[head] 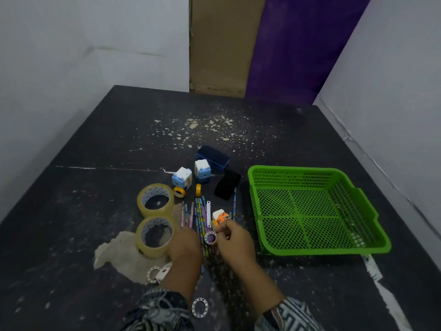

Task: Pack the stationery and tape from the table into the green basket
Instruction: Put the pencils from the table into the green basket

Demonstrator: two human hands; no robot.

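The right hand (235, 242) is reaching over the pile at the middle of the table (119, 139), near its front edge. Its fingers (224, 229) are curling in and seem to be pinching a small tape ring (211, 238) by the rim, keeping it upright. The left hand (185, 247) is lying with its knuckles up over the pencils (200, 211); I cannot tell whether it is gripping any.

The ring is probably very light and stiff, so a pinch across the rim, or a finger through the hole, should do. The pencils are thin, smooth and likely to roll, so they are best gathered into a bundle and gripped around the middle. The two big clear tape rolls (155, 199), toward the left of the pile, look heavier and slick; hooking fingers through the core would be safer.

The green basket (310, 169) is sitting toward the right edge, holding nothing yet.
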